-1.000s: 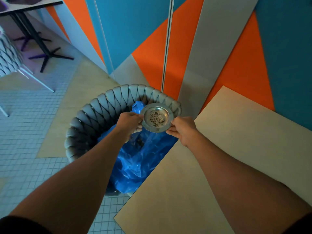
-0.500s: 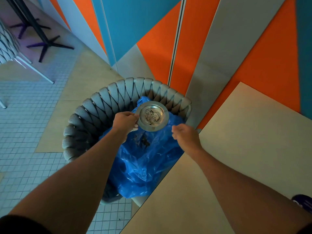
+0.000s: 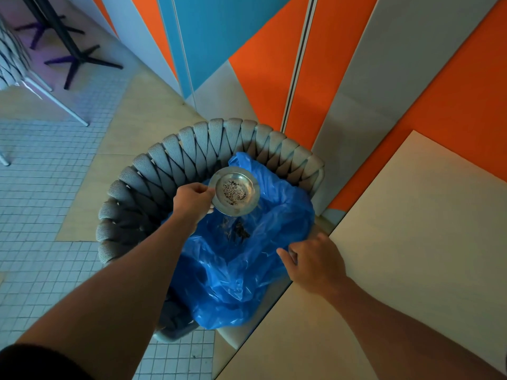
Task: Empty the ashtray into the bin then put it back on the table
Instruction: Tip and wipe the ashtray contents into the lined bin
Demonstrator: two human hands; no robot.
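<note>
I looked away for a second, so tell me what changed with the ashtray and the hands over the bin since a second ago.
The right hand let go of the ashtray and dropped back toward the near edge of the blue bag. The left hand alone now holds the ashtray by its rim. Unchanged: the ashtray is over the bin, still with ash in it, not yet tipped out.

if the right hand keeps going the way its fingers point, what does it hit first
Most likely the blue bin liner: the right hand is open at the liner's near right edge, fingers pointing left and slightly forward over it. Depth is unclear, so it may already be brushing the plastic.
</note>
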